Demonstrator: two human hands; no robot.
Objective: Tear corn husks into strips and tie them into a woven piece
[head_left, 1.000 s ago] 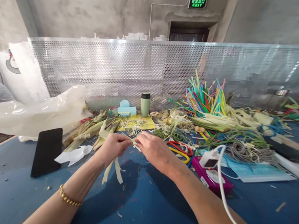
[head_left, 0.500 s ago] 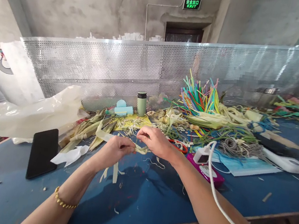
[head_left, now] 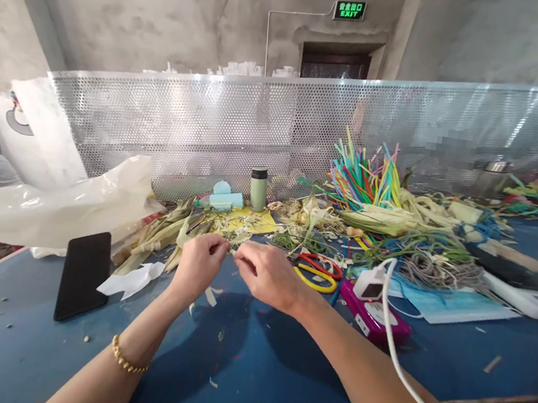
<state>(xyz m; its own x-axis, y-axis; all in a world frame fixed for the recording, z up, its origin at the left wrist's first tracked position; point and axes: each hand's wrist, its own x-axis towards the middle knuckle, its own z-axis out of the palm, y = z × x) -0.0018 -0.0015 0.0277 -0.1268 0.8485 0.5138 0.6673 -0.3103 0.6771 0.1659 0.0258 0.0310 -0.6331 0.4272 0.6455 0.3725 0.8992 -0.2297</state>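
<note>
Above the blue table [head_left: 162, 374], my left hand [head_left: 199, 266] is closed in a pinch on a pale corn husk strip [head_left: 183, 234]. One end of it stands up behind that hand, and a pale tail hangs below the fingers. My right hand [head_left: 265, 274] is just beside it, thumb and fingers pressed together, fingertips almost meeting the left ones. What lies between the right fingertips is too small to make out. Scissors [head_left: 316, 283] with red and yellow loops lie right of my right hand. Dried corn husks [head_left: 159, 242] lie behind my left hand.
Left are a black phone [head_left: 84, 276], white scrap [head_left: 130, 280] and plastic sheet [head_left: 75, 210]. A green flask [head_left: 257, 190] stands behind. Right are colourful stems [head_left: 366, 176], a purple box [head_left: 376, 315] with white cable, and a blue mask [head_left: 456, 303]. A perforated metal screen [head_left: 200, 124] borders the back.
My hands have drawn in closer, fingertips almost touching, and the left has turned more upright. Less of the pale strip shows. The scissors' yellow loop has come into sight. The view has shifted slightly.
</note>
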